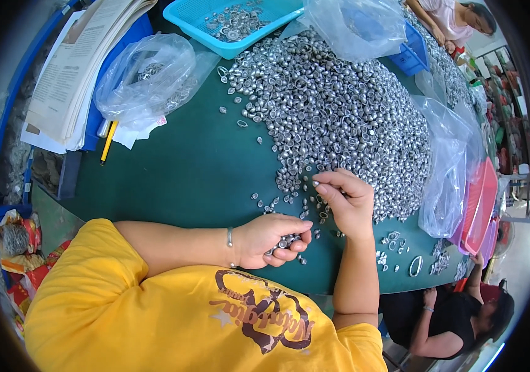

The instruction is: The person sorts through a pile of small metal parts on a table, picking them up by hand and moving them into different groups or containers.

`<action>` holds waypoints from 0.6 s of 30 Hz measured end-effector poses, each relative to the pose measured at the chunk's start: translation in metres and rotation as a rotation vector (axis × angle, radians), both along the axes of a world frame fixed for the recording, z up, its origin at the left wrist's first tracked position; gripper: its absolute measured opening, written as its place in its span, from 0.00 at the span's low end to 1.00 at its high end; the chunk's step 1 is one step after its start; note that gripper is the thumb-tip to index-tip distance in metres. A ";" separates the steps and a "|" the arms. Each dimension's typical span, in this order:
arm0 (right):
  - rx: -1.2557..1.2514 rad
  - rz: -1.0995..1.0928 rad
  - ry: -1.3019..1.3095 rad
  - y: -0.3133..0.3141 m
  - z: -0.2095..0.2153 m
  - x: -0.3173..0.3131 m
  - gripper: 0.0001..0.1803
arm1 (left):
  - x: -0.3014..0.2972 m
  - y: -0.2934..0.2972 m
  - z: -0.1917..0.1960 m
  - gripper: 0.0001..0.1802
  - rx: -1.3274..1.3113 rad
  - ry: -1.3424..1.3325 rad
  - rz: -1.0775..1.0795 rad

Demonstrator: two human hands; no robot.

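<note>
My left hand point(263, 240) is curled, palm up, around several small silver oval metal pieces point(286, 242) that show between the thumb and fingers. Over the near edge of a big heap of similar pieces point(345, 118), my right hand point(350, 203) pinches one small silver piece point(315, 183) between thumb and forefinger. A few loose pieces lie on the green table point(178, 180) between and around both hands. Many in the heap look like hollow oval cups or rings; their exact kind is too small to tell.
At the back stands a light-blue basket point(231, 48) of metal pieces, near clear plastic bags point(147, 77). Papers point(79, 74) and a yellow pen-like tool point(109, 142) lie at left. Rightward are a clear bag point(444, 180), pink tray point(480, 198), and two other people point(444, 328).
</note>
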State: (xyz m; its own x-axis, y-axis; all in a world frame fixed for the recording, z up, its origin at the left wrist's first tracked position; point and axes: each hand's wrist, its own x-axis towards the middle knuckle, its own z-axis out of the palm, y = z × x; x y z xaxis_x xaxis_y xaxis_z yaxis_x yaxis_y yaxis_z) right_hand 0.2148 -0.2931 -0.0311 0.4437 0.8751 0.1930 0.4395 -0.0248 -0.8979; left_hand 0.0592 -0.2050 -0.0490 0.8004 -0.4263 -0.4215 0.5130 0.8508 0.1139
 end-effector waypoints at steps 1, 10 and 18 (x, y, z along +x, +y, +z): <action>0.062 0.015 0.265 -0.003 -0.002 0.001 0.07 | 0.000 0.000 0.000 0.15 -0.004 -0.001 -0.001; 0.362 -0.040 1.065 -0.016 0.003 0.021 0.08 | -0.001 0.001 0.001 0.14 0.015 -0.004 0.007; -0.316 -0.260 -0.578 0.004 -0.004 0.000 0.05 | -0.001 0.000 0.000 0.14 0.017 0.000 0.014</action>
State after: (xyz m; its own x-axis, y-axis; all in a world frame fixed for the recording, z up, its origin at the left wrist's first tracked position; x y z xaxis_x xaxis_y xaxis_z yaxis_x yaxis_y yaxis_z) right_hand 0.2147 -0.2894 -0.0351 0.5490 0.8077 0.2148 0.7881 -0.4147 -0.4549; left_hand 0.0580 -0.2046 -0.0485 0.8060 -0.4082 -0.4286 0.5015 0.8556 0.1282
